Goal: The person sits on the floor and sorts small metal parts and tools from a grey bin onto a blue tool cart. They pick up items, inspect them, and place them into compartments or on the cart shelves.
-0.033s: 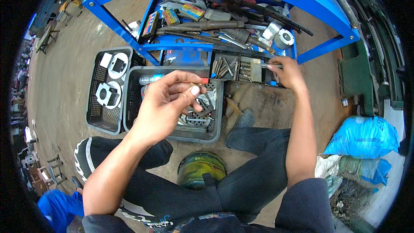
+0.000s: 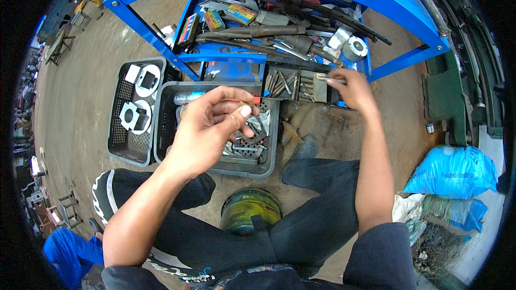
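A slim grey metal piece (image 2: 329,79), pinched by the right hand (image 2: 356,91), is best levelled; contents of the curled left hand (image 2: 207,123) are unclear.

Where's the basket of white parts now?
In the head view, the basket sits left of centre, left of the larger basket beneath the left hand.

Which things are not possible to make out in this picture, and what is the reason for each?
- Head view: whether the left hand pinches anything; its own fingers cover the spot.
- Head view: the exact shape of the small grey piece in the right hand; blurred and partly covered.
- Head view: some contents of the large black crate; behind the left hand.
- Head view: the other person; cut off by the dark lens rim.
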Motion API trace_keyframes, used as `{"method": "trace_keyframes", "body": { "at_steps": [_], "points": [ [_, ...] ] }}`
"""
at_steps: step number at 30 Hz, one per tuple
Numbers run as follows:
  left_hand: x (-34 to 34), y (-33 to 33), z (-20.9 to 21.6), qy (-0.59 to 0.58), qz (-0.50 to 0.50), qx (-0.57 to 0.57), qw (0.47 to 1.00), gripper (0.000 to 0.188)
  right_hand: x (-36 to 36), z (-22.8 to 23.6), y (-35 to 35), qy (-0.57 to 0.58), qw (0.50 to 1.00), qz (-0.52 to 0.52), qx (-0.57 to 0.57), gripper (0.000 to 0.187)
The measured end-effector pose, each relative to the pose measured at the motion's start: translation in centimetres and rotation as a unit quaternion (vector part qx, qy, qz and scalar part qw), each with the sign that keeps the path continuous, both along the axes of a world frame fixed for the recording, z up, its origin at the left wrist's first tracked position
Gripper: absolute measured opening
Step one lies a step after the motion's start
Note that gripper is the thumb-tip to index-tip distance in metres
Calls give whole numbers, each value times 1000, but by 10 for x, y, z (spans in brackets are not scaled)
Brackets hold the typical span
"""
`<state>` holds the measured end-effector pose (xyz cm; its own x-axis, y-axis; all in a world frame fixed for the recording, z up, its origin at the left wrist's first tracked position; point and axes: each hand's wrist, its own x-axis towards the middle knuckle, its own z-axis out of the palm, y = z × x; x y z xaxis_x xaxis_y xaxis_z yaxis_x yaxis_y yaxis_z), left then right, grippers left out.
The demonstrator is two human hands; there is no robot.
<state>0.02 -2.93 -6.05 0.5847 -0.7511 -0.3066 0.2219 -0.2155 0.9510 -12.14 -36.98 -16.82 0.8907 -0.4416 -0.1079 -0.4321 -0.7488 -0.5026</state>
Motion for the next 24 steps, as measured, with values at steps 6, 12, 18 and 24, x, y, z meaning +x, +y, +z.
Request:
{"method": "trace_keyframes", "body": {
  "at_steps": [6, 12, 18, 24],
  "points": [
    [0, -10, -5, 18, 13, 6, 1000, 22, 55, -26, 68, -48, 999, -5, 14, 17],
    [0, -2, -5, -1, 5, 17, 1000, 22, 76, -44, 94, -99, 991, 35, -85, 23],
    [1, 7, 3, 1, 7, -4, 1000, 22, 95, -53, 116, 39, 978, 107, -172, 55],
    [4, 18, 13, -3, 20, 9, 1000, 22, 98, -55, 123, 42, 985, 70, -155, 59]
  ]
}}
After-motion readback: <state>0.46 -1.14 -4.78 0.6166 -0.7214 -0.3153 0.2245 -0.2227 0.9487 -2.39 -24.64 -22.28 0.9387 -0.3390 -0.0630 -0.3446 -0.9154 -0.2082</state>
